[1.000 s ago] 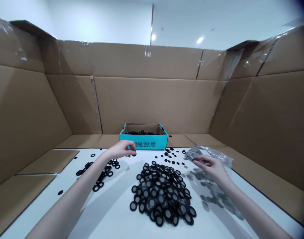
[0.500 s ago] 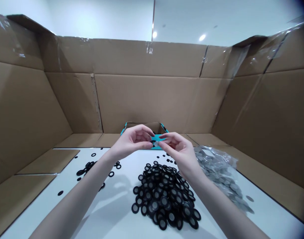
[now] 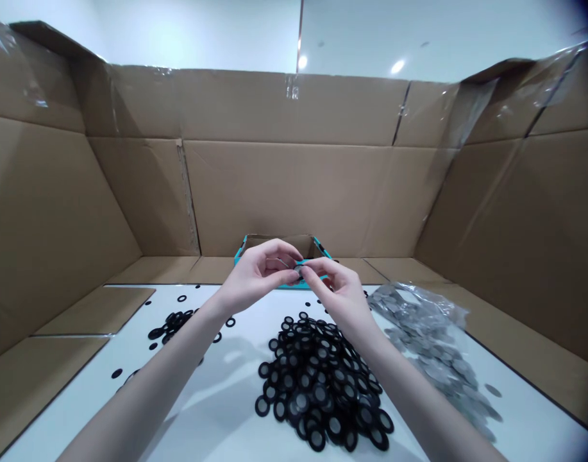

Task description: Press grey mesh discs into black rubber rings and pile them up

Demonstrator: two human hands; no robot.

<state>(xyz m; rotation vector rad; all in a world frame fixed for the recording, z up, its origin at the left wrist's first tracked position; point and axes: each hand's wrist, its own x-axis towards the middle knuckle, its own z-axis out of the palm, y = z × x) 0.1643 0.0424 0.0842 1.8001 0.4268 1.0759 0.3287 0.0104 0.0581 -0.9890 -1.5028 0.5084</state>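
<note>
My left hand (image 3: 258, 274) and my right hand (image 3: 339, 289) meet at the middle, above the table's far part. Between their fingertips is a small black ring with a grey disc (image 3: 298, 271) at its centre, partly covered by the fingers. Thumb and fingers of both hands pinch its edges. Whether the disc is fully seated in the ring is too small to tell. Below the right hand lies a heap of black rings with grey centres (image 3: 317, 385). Right of my right forearm, loose grey discs (image 3: 442, 362) spill from a clear plastic bag (image 3: 440, 308).
A teal-edged open box (image 3: 240, 247) stands behind the hands. Several black rings and discs (image 3: 171, 326) are scattered left of my left forearm. Tall cardboard walls (image 3: 294, 192) enclose the white table (image 3: 217, 410) at the back and both sides.
My right hand has moved slightly left and its fingertips have closed in on the left hand's. The grey disc and black ring, seen between the parted fingers before, are now pinched together.
</note>
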